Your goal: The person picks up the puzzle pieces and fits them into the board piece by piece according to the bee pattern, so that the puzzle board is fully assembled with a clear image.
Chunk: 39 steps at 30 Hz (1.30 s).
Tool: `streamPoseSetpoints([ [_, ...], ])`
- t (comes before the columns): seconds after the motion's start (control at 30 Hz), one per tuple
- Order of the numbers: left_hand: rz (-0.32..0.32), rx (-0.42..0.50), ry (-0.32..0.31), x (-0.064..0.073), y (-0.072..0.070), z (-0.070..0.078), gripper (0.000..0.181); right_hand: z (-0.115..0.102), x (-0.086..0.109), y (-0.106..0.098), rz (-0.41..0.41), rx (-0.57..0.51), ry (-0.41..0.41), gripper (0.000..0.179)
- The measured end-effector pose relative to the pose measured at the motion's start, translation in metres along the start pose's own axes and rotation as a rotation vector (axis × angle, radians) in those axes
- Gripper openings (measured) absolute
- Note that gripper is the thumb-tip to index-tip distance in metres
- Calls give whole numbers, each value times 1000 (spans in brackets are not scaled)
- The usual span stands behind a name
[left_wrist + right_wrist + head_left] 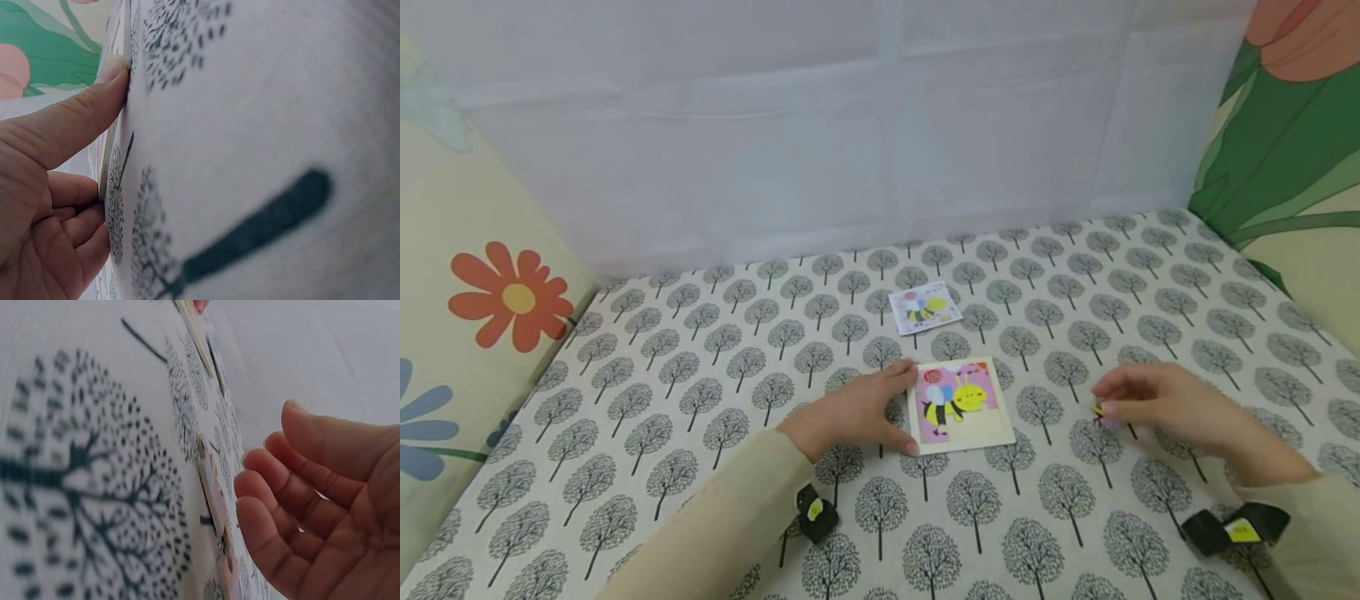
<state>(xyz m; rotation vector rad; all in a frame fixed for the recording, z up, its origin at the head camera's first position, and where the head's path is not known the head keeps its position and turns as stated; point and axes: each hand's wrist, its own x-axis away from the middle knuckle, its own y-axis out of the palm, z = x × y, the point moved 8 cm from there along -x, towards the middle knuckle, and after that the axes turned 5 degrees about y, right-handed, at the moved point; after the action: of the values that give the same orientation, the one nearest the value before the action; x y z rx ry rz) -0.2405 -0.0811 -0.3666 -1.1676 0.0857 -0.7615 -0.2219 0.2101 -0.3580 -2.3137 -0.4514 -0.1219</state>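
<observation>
A square puzzle board [1004, 408] with a cream border lies flat on the cloth. Its picture is a yellow bee on pink, with a bare pale patch at the lower right. My left hand [867, 410] holds the board's left side, thumb at the near corner and fingers at the far one. To the right, my right hand [1157, 404] hovers low beside a small yellow and dark piece [1097, 412]. In the right wrist view, its fingers are loosely bent, the thumb stands apart, and flat pinkish puzzle pieces [214, 494] lie on the cloth beyond them.
Behind the board lies a paper card [925, 307] with a similar bee picture. A tree-patterned cloth [700, 400] covers the table, up to a white sheet [775, 158] at the back. Flower-printed panels [512, 208] stand at both sides.
</observation>
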Motion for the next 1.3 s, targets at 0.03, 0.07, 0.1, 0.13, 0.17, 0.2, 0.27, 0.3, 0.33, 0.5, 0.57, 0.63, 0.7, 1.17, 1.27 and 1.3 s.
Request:
streamPoseSetpoints([
  [0.03, -3, -1, -4, 0, 0, 0, 101, 1, 0, -1, -2, -1, -5, 32],
  [0.07, -4, 0, -4, 0, 0, 0, 101, 2, 1, -1, 2, 5, -3, 33],
  [0.1, -6, 0, -4, 0, 0, 0, 101, 3, 1, -2, 7, 13, -2, 35],
  [0.13, -7, 3, -4, 0, 0, 0, 101, 4, 1, -2, 11, 22, 2, 37],
  [0.17, -10, 0, -3, 0, 1, 0, 101, 5, 1, -3, 14, 27, 5, 39],
  [0.2, -10, 1, -2, 0, 1, 0, 101, 6, 1, -3, 17, 31, 10, 41],
  [0.27, -9, 3, -1, 0, 1, 1, 101, 8, 1, -3, 22, 39, 16, 44],
  [0.3, -9, 4, -2, 0, 1, 1, 101, 9, 1, -3, 23, 44, 20, 45],
  [0.33, -8, 6, -3, 0, 1, 1, 101, 9, 1, -2, 23, 50, 20, 46],
  [0.5, -2, 10, -10, 0, 0, 0, 101, 11, -1, 1, 40, 117, 19, 45],
  [0.57, -1, 10, -11, 0, 0, 0, 101, 11, -2, 1, 48, 151, 28, 45],
  [0.63, 0, 11, -10, 0, 0, 0, 101, 11, -3, 2, 53, 174, 40, 44],
  [0.7, 1, 11, -12, 1, 0, 1, 101, 11, -4, 3, 55, 189, 49, 43],
  [1.17, -3, 10, -15, 1, 0, 0, 101, 5, -10, 4, 49, 222, 10, 26],
  [1.27, -4, 5, -11, 1, 0, 0, 101, 4, -11, 3, 48, 223, 8, 23],
  [1.3, -4, 3, -10, 1, 0, 0, 101, 4, -12, 3, 49, 221, 10, 23],
])
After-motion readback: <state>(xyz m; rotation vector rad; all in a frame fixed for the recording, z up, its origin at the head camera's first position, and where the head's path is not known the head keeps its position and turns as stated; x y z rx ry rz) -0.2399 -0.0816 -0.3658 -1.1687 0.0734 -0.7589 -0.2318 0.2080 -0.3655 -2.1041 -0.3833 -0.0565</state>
